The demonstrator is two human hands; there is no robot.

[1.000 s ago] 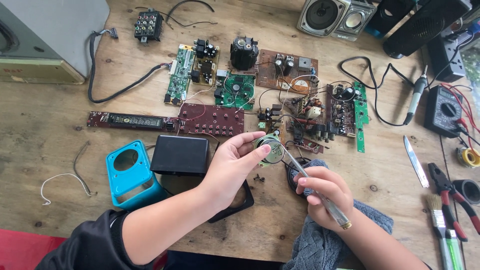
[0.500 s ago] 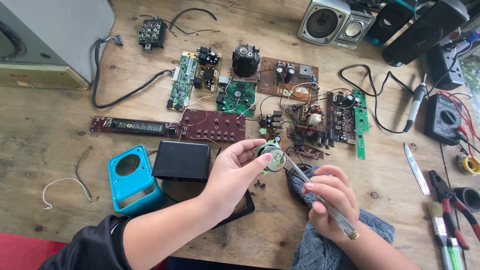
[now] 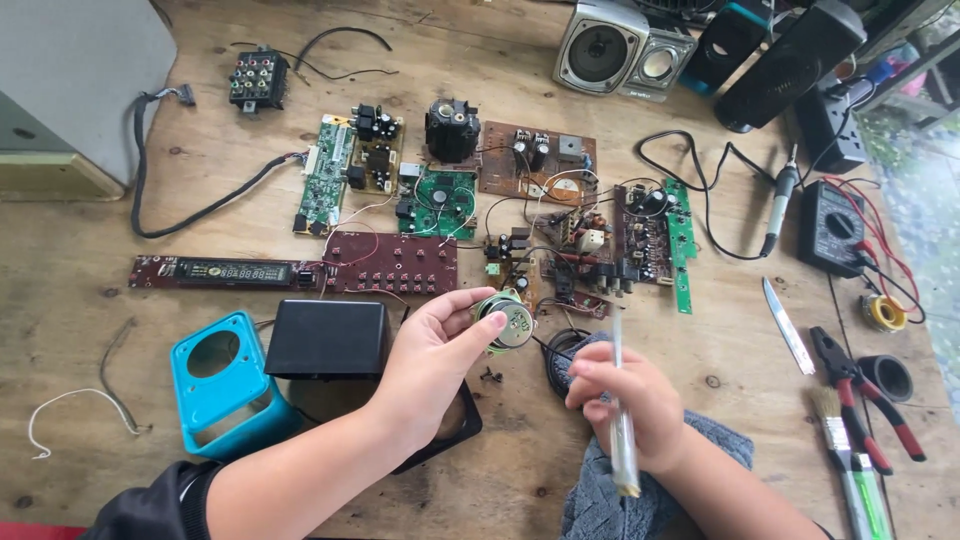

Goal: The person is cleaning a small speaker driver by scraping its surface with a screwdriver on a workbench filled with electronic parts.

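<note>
A small round speaker driver [image 3: 505,321], silver-faced with a green rim, sits pinched between the thumb and fingertips of the left hand [image 3: 432,365], raised a little above the wooden table [image 3: 80,270] near its middle. Just right of it the right hand [image 3: 625,405] is clenched around a clear-handled screwdriver [image 3: 620,410], whose shaft points up and stops near the driver without touching it. Under that wrist lies a grey cloth [image 3: 650,490], running to the near table edge. Below the left hand sits a black box [image 3: 328,338], with a turquoise speaker shell [image 3: 225,385] just beside it on the left; a dark frame shows under the forearm. Directly behind the driver the circuit boards crowd in: a dark red button board [image 3: 392,265], a long display strip [image 3: 225,272], a green round-cut board [image 3: 445,203], a brown board [image 3: 535,165], and a wired cluster [image 3: 610,245] on the right, so room beyond the hands is tight. Barer wood lies at the left, broken only by a loose white wire [image 3: 60,415] and a black cable [image 3: 190,195]. To the right, well apart, are a knife blade [image 3: 787,325], red-handled pliers [image 3: 865,395], a brush [image 3: 835,440], a soldering iron [image 3: 778,205] and a multimeter [image 3: 835,228], lined toward the right edge
</note>
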